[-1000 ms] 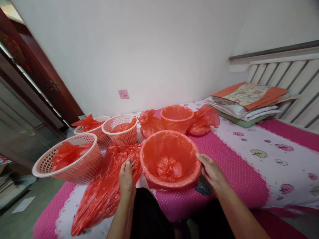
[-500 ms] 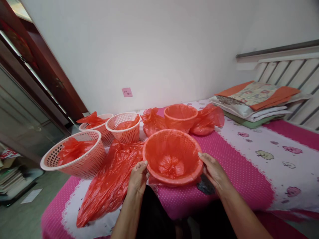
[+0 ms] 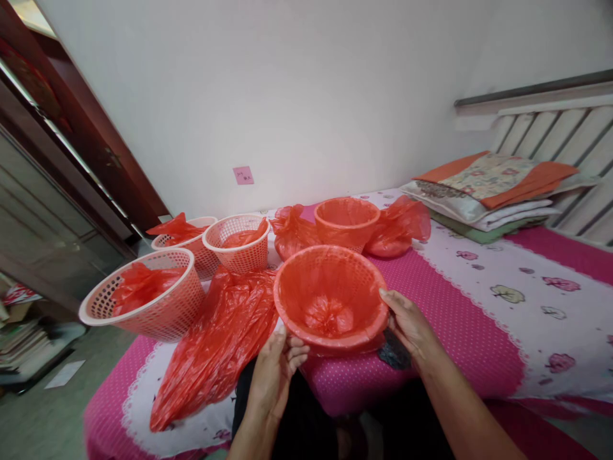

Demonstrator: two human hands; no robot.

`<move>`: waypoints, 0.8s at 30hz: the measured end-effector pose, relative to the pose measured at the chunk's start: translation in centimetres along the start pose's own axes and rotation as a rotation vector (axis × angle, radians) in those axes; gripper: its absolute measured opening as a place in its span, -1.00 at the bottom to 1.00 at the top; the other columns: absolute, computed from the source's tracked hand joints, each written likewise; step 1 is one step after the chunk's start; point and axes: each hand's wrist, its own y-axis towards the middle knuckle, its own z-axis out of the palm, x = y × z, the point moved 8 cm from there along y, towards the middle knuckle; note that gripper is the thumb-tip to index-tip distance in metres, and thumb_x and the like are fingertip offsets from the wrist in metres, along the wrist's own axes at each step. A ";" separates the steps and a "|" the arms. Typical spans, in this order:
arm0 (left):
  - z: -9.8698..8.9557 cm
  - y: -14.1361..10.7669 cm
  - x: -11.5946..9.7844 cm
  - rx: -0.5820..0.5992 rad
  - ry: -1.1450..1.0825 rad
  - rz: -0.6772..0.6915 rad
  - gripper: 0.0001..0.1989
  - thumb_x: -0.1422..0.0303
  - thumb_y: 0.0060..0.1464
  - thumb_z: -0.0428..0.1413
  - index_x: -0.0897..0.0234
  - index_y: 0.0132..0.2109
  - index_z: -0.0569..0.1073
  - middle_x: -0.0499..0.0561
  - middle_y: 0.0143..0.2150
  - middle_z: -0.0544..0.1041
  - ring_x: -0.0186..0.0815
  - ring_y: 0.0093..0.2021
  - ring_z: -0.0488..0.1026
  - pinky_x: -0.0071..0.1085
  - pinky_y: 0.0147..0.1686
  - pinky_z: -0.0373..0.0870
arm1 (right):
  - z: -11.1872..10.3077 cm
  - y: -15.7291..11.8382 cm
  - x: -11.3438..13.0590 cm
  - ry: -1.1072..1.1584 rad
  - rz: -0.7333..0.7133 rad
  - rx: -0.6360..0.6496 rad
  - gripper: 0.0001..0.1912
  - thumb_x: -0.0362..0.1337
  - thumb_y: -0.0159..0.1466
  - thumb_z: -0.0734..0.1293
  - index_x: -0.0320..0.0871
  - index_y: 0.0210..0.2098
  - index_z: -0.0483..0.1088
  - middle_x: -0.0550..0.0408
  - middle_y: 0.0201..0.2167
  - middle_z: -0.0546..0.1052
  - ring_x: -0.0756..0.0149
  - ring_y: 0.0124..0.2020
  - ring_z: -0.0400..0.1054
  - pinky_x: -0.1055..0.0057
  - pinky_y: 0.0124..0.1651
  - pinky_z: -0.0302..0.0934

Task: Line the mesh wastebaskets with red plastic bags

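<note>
In front of me a plastic basket [image 3: 330, 255] is lined with a red plastic bag [image 3: 330, 313], which is folded over the rim and bunched at the bottom. My right hand [image 3: 407, 322] pinches the right side of the covered rim, thumb on top. At the near left, my left hand [image 3: 280, 364] is off the rim, with its fingers apart and extended just below it. Whether its fingertips touch the bag's loose edge, I cannot tell. Flat and crumpled, another red plastic bag [image 3: 215, 351] lies left of the basket.
Pink baskets holding red bags [image 3: 158, 313] stand at the left. Behind is another lined basket [image 3: 347, 227] between tied red bags [image 3: 402, 230]. A dark crumpled bag [image 3: 395, 354] lies under my right hand. Folded bedding [image 3: 493, 191] is stacked at the right of the bed [image 3: 460, 306].
My left hand has let go of the rim's left side and moved down and right, its fingers opening. My right hand stays on the rim.
</note>
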 end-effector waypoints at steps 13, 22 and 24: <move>2.4 1.0 0.9 0.034 -0.033 -0.062 -0.57 0.19 -0.19 0.46 0.29 -0.23 0.51 0.00 -0.35 0.64 -0.32 -0.43 0.59 -0.45 -0.40 0.51 | -0.6 0.1 0.5 -0.067 -0.028 -0.030 -0.47 0.11 -0.06 0.62 -0.09 -0.52 0.33 0.19 -0.58 0.46 0.41 -0.58 0.29 0.41 -0.44 0.25; 2.7 0.8 0.0 0.038 0.026 -0.001 -0.48 0.14 -0.28 0.48 0.27 -0.19 0.50 -0.03 -0.34 0.63 -0.32 -0.41 0.58 -0.42 -0.36 0.51 | -2.6 -3.3 -0.6 0.010 0.099 -0.055 -0.49 0.15 0.01 0.60 -0.14 -0.41 0.45 0.09 -0.51 0.54 0.34 -0.52 0.44 0.45 -0.51 0.28; 3.0 0.8 0.0 0.040 0.035 0.013 -0.50 0.14 -0.27 0.46 0.26 -0.21 0.49 -0.05 -0.37 0.62 -0.35 -0.44 0.56 -0.44 -0.39 0.47 | -1.4 -4.2 -1.4 0.045 0.145 0.000 -0.51 0.12 0.04 0.59 -0.14 -0.37 0.47 0.06 -0.47 0.57 0.29 -0.47 0.50 0.40 -0.42 0.38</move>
